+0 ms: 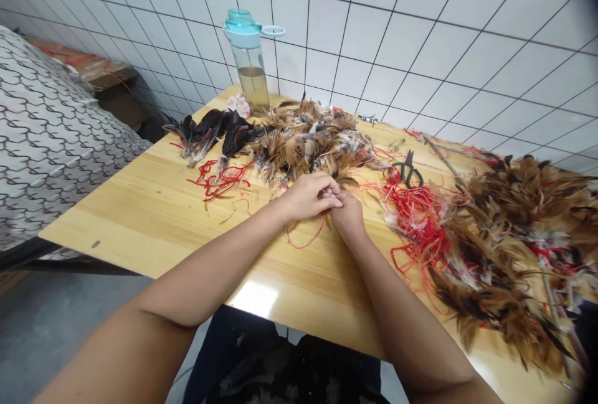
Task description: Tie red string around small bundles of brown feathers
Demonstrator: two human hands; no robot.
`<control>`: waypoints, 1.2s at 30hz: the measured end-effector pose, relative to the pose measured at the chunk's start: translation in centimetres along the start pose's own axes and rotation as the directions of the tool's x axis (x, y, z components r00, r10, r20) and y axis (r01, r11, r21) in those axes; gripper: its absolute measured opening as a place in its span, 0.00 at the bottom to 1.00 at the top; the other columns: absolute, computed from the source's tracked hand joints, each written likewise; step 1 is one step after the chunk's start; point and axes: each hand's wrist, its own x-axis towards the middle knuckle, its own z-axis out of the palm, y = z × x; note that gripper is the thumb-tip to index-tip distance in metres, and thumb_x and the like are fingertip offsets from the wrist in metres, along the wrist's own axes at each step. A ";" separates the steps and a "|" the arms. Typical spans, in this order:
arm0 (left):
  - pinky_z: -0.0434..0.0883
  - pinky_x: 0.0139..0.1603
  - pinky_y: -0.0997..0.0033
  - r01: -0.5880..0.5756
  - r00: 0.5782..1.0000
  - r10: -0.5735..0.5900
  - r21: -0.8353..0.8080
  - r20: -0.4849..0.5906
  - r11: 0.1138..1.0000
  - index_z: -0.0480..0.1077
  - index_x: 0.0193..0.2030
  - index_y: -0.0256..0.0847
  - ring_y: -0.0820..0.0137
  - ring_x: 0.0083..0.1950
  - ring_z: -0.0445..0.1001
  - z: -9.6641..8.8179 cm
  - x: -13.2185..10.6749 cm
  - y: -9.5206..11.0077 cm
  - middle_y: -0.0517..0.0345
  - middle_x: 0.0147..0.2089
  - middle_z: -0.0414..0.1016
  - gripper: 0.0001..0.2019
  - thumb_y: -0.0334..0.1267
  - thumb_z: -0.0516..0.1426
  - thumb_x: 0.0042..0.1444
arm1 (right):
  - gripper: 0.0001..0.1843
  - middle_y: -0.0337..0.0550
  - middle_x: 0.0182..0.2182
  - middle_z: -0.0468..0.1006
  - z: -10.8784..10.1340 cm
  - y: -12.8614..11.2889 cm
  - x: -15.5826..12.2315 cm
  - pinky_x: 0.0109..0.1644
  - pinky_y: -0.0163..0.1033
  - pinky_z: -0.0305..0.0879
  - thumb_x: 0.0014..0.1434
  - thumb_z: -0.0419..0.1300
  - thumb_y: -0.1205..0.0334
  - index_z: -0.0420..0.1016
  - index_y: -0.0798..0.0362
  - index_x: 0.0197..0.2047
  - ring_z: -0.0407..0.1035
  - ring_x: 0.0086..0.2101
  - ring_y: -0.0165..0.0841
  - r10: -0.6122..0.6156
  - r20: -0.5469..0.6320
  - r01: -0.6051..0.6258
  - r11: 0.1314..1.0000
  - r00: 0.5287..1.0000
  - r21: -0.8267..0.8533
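Left of the pale wooden counter (140,223): one grey-and-white patterned bedspread (51,142).
Far edge: one clear plastic bottle with a turquoise lid (247,58), part-filled with yellowish liquid.
Left of your hands: one clump of glossy black feathers (210,133) above one loose tangle of red thread (217,180).
Your hands: your left hand (306,197) and right hand (348,217) meet mid-counter, held narrow around a small hidden item; you cannot tell what it is.
Handling: it probably weighs little and bends easily, so pinch it gently between your fingertips.
Behind your hands: one heap of brown speckled feathers (308,142).
Right: one pair of black-handled scissors (406,170), one thick snarl of red thread (415,217), and one larger heap of brown feathers (523,248).
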 end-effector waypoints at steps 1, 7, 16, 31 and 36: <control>0.67 0.40 0.74 0.003 1.000 -0.003 0.005 -0.019 1.000 0.74 0.35 0.37 0.73 0.36 0.72 0.2 0.0 -0.1 0.57 0.34 0.75 0.05 0.36 0.61 0.55 | 0.11 0.49 0.33 0.81 0.0 0.0 0.0 0.42 0.41 0.65 0.56 0.54 0.66 0.79 0.54 0.31 0.72 0.35 0.38 0.001 -0.014 -0.002 0.999 1.000 -0.041; 0.66 0.37 0.75 0.116 0.990 -0.126 -0.150 -0.060 0.982 0.72 0.34 0.37 0.75 0.34 0.71 0.3 0.0 -0.3 0.58 0.33 0.76 0.06 0.35 0.55 0.58 | 0.14 0.42 0.25 0.75 -0.3 0.2 0.3 0.37 0.38 0.62 0.58 0.54 0.57 0.72 0.52 0.25 0.67 0.30 0.33 -0.002 -0.008 0.002 0.998 1.000 0.063; 0.67 0.31 0.77 0.212 0.957 -0.288 -0.581 -0.040 0.786 0.62 0.40 0.40 0.77 0.27 0.72 0.6 0.2 -0.2 0.66 0.27 0.69 0.07 0.32 0.56 0.55 | 0.23 0.34 0.19 0.63 -0.8 0.1 0.3 0.27 0.34 0.51 0.54 0.57 0.39 0.70 0.52 0.24 0.54 0.22 0.27 0.071 0.151 -0.135 0.874 0.986 0.467; 0.68 0.34 0.78 0.289 0.946 -0.298 -0.758 0.131 0.584 0.71 0.36 0.34 0.79 0.29 0.72 0.0 0.4 0.5 0.57 0.29 0.77 0.05 0.33 0.60 0.53 | 0.21 0.34 0.22 0.64 -2.4 -0.7 0.3 0.25 0.32 0.47 0.46 0.67 0.44 0.69 0.53 0.24 0.50 0.22 0.24 0.097 0.284 -0.284 0.604 0.954 0.745; 0.70 0.36 0.76 0.286 0.948 -0.283 -0.772 0.144 0.567 0.73 0.35 0.33 0.77 0.31 0.74 0.0 0.3 0.6 0.55 0.31 0.78 0.06 0.33 0.62 0.51 | 0.21 0.33 0.21 0.63 -2.5 -0.6 0.4 0.24 0.32 0.46 0.47 0.66 0.45 0.66 0.53 0.23 0.49 0.22 0.24 0.130 0.287 -0.305 0.606 0.949 0.735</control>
